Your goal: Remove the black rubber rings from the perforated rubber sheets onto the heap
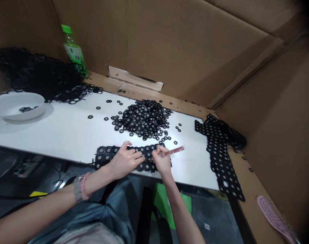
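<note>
A black strip (107, 157) set with rows of pale grey round dots lies along the table's front edge. My left hand (126, 159) rests over its middle, its fingers curled and the fingertips pressed together at the strip. At the right part of the strip, my right hand (163, 162) is closed around a slim tool with a reddish-brown handle (176, 150), which points up to the right. The tool's tip is hidden too near the fingertips to make out. Beyond both hands rises a heap of small black rings with grey centres (144, 118).
A white bowl (35, 98) with a few dark pieces stands at left, before a tangled black pile (40, 74) and a green-capped bottle (74, 51). Another dotted black piece (220, 152) hangs over the right edge. Cardboard walls (156, 40) enclose the white table (68, 132).
</note>
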Action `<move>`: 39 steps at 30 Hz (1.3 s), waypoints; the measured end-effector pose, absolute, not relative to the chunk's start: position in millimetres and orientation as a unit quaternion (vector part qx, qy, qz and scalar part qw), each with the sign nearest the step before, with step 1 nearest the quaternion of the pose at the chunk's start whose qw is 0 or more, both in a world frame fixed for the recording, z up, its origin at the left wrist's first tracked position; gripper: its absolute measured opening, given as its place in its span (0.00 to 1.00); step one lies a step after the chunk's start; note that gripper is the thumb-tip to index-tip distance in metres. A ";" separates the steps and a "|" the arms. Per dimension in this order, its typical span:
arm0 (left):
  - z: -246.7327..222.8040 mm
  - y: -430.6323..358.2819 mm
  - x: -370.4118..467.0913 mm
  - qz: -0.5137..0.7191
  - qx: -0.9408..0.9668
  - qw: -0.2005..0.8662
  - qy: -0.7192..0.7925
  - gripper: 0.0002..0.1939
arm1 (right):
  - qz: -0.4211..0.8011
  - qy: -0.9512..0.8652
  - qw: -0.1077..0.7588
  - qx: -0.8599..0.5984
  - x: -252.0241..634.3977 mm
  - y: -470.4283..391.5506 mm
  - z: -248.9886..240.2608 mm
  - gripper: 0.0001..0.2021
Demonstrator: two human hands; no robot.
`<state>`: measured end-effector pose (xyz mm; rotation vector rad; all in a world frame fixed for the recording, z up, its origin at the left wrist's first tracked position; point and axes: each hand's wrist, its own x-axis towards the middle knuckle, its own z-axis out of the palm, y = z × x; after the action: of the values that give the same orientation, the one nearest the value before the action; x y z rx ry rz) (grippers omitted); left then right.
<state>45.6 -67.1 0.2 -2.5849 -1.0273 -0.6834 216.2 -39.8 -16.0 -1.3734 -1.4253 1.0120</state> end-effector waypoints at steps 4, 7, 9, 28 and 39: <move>-2.1 -65.1 48.5 -0.276 -0.887 0.167 -0.330 0.13 | 0.394 -0.588 0.438 -0.555 213.8 -41.3 -16.1 0.12; -4.1 -64.0 49.3 -0.280 -0.887 0.172 -0.325 0.14 | 0.388 -0.594 0.437 -0.554 214.2 -41.0 -15.7 0.12; -4.8 -63.3 49.6 -0.282 -0.887 0.171 -0.324 0.14 | 0.387 -0.594 0.437 -0.554 214.8 -40.8 -16.0 0.12; 3.6 -58.3 53.0 -0.313 -0.884 0.177 -0.298 0.15 | 0.360 -0.641 0.422 -0.530 209.9 -41.9 -15.8 0.13; 4.7 -62.8 49.3 -0.247 -0.909 0.129 -0.309 0.08 | 0.428 -0.567 0.465 -0.528 221.6 -39.3 -13.8 0.13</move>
<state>49.3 -62.8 4.7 -2.6430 -0.8976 -0.7183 221.6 -39.3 -13.8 -1.2971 -1.3916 1.0517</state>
